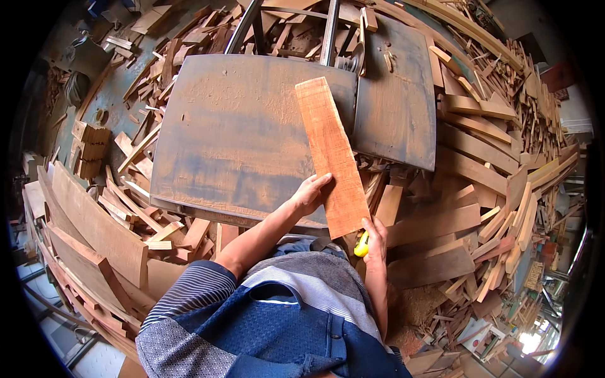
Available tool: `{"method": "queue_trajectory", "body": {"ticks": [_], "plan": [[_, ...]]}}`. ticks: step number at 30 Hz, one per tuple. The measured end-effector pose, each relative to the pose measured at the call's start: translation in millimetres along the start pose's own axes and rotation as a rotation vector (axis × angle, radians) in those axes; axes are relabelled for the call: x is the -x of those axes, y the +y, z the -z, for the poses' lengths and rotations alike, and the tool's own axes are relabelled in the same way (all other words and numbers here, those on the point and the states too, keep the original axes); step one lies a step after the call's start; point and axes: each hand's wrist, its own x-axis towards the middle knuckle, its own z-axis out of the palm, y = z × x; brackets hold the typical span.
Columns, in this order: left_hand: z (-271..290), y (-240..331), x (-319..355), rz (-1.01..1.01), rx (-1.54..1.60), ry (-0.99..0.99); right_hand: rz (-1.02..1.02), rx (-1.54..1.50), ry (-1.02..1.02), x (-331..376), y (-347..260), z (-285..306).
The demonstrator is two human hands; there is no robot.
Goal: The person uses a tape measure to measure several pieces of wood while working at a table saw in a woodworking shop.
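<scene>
A reddish-brown wooden board [332,157] lies slanted over the dusty metal machine table [220,126], its near end reaching past the front edge towards me. My left hand [311,192] grips the board's left edge, thumb on top and fingers hidden underneath. At the near right corner of the board, my right hand [376,242] is closed around a yellow tape measure [362,244], with its fingertips against the wood. Most of the tape measure is covered by the hand. A second metal table section [397,94] sits to the right, across a narrow gap.
Long curved planks [94,220] are stacked at the left. Heaped offcuts [504,227] and broad boards [435,242] crowd the right side. Metal rails [331,31] run off the table's far edge, near a round metal part [357,58] by the gap. Sawdust [413,309] covers the floor at lower right.
</scene>
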Motion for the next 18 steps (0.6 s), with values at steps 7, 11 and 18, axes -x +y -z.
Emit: {"method": "queue_trajectory", "body": {"ticks": [7,11,18], "plan": [[-5.2,6.1,-9.9,-0.103,-0.021,-0.011,0.034,-0.048,-0.052,-4.8,5.1,4.9],[-25.0,-5.5,-17.3,-0.118,-0.109,-0.011,0.063,-0.127,-0.065,-9.9,5.0,35.7],[-87.7,-2.6,-4.9,-0.163,-0.360,-0.095,-0.114,0.032,-0.057,-8.4,3.1,76.2]]}}
